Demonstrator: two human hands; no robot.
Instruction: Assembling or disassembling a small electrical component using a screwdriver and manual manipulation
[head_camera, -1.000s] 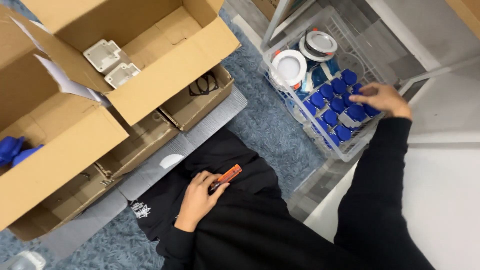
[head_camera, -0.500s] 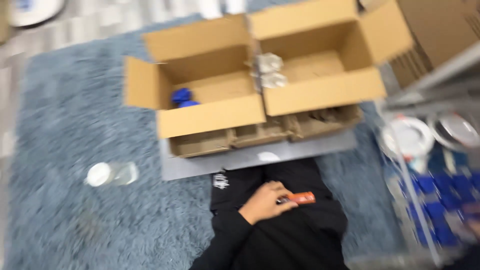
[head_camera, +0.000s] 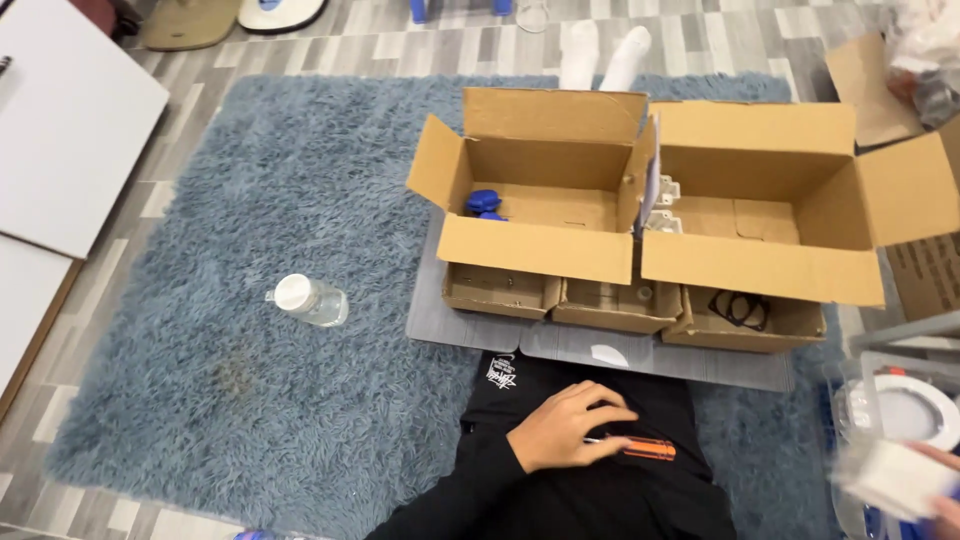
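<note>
I see the left hand (head_camera: 570, 440) wrapped narrowly around an orange-handled screwdriver (head_camera: 640, 449) on black fabric; the right hand (head_camera: 945, 505) holds a blurred white square block (head_camera: 890, 478).

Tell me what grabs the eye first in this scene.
Two open cardboard boxes sit side by side on a shaggy blue rug, with a clear bottle lying alone to their left. Nearer, the left hand rests on an orange-handled screwdriver in the lap, and the right hand holds a blurred white object at the lower right.
</note>
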